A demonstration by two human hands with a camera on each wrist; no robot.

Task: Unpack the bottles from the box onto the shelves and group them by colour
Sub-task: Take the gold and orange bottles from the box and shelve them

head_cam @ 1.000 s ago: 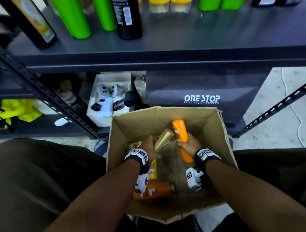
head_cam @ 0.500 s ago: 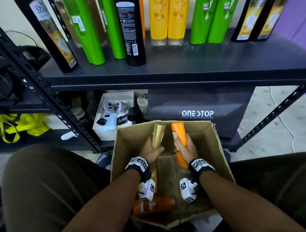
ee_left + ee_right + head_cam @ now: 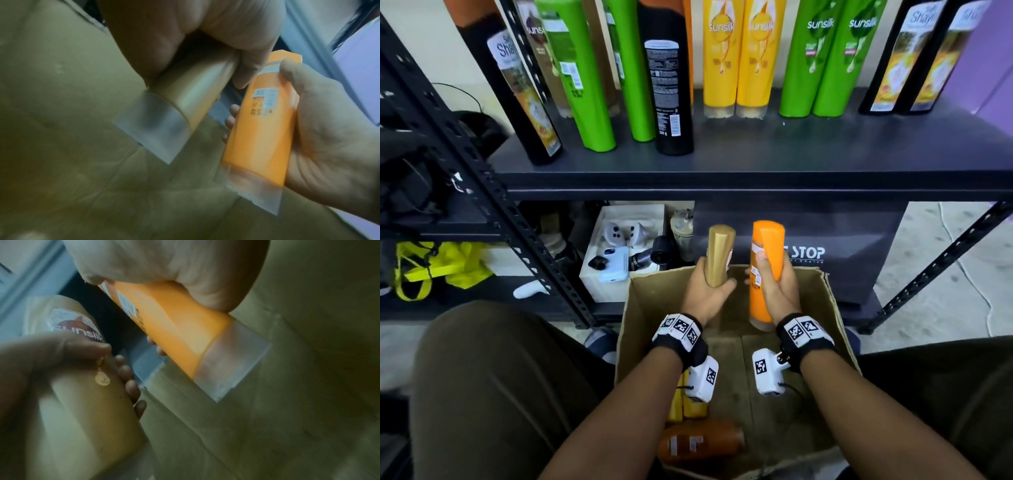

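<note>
Gold bottle [image 3: 717, 255] clamped in left hand [image 3: 705, 294] fingers, orange bottle [image 3: 766, 270] in right hand [image 3: 779, 291], above box [image 3: 835, 308]. Best kept upright, set down by matching colours on shelf [image 3: 756, 150].

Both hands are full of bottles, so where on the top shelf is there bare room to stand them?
The shelf is bare along its front, ahead of the yellow bottles and right green bottles. The left end is crowded around the black bottle.

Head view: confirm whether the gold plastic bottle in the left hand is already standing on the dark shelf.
No: the left hand grips the gold plastic bottle above the cardboard box, below the dark shelf.
</note>
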